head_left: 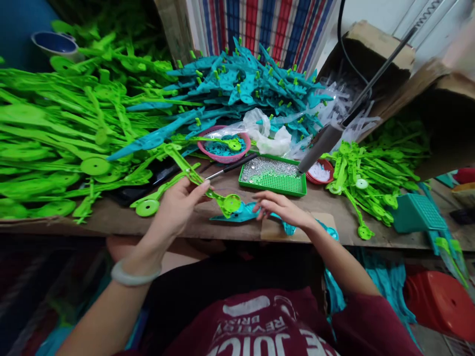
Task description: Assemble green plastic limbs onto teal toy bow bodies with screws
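My left hand (177, 205) is closed in a pinch on a long bright green plastic arm (193, 175) that ends in a round disc (232, 202), held just above the wooden bench (111, 217). My right hand (280, 207) rests with curled fingers on a teal plastic piece (241, 213) lying flat on the bench, pressing it down. The green disc hovers right over the teal piece's left end. A pale bangle circles my left wrist.
A big heap of green parts (55, 128) fills the left, a teal heap (245, 84) the back. Nearby sit a pink bowl (222, 148), a green tray of small screws (272, 175), a hanging powered screwdriver (322, 143), a red dish (321, 172), more green parts (371, 168) and cardboard boxes (438, 104).
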A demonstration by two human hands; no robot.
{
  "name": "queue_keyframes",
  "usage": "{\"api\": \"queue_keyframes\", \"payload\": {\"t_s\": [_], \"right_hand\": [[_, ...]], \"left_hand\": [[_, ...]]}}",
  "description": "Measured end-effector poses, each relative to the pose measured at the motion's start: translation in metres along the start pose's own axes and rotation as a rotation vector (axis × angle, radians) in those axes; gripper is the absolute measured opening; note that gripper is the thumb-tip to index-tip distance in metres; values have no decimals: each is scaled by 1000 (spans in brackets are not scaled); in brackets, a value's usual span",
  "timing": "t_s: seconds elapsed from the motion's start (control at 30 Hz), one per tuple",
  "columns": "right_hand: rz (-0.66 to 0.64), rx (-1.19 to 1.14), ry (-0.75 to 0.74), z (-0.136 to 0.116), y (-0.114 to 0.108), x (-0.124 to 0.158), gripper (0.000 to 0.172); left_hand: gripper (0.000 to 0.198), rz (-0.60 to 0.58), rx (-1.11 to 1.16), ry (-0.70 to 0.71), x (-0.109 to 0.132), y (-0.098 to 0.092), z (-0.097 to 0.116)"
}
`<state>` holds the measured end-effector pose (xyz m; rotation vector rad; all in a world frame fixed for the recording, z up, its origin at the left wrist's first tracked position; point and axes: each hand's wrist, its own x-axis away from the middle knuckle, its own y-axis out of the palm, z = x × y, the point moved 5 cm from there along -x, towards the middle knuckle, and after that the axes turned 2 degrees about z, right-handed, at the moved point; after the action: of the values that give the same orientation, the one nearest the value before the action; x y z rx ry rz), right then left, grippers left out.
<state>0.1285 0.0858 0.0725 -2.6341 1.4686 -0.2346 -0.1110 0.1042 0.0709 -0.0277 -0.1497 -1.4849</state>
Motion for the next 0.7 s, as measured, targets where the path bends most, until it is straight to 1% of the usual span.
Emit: {"api": "queue_keyframes", "payload": {"t_s": [0.03, 0.07, 0.13, 0.17, 0.2, 0.23, 0.3, 0.33, 0.37, 0.4, 0.43, 0.47, 0.5, 0.53, 0.6, 0.63, 0.7], "right_hand": [[-17, 13, 16, 11, 1, 8, 47], [1, 55, 11, 21, 0, 16, 46], [87, 233, -67, 34, -4, 32, 39], [114, 344, -129, 37, -5, 39, 34], [111, 450, -194, 38, -5, 47, 31], [79, 539, -251, 39, -5, 54, 28], [-2, 657, -324, 38, -7, 68, 25], [-9, 695, -352, 37, -11, 75, 25], [24, 733, -380, 35, -17, 82, 27], [96, 782, -409, 32, -25, 90, 32], [190, 842, -426, 29, -33, 98, 40], [287, 907, -416, 27, -41, 105, 53], [368, 967, -372, 28, -48, 112, 67], [418, 1012, -295, 30, -54, 118, 80], [434, 1037, -108, 42, -61, 127, 100], [418, 1028, -35, 48, -63, 130, 105], [368, 993, 31, 58, -65, 137, 107]], "left_hand": [[32, 7, 0, -29, 0, -6, -6], [33, 6, 2, -59, 2, -10, -13], [35, 5, 18, -126, 7, -15, -27], [36, 1, 24, -161, 10, -15, -33], [38, -7, 25, -196, 13, -15, -38], [40, -23, 22, -234, 17, -14, -42], [44, -73, 10, -316, 24, -10, -45], [47, -97, 6, -353, 27, -7, -45], [49, -110, 5, -382, 29, -4, -43], [51, -103, 6, -401, 29, -1, -40], [53, -82, 8, -412, 29, 1, -37], [55, -54, 11, -415, 27, 3, -33], [56, -26, 14, -415, 23, 4, -30], [57, -8, 16, -420, 19, 5, -28], [55, -12, 13, -450, 7, 8, -27], [51, -20, 10, -468, 1, 8, -28], [38, -22, 6, -471, -10, 7, -31]]}}
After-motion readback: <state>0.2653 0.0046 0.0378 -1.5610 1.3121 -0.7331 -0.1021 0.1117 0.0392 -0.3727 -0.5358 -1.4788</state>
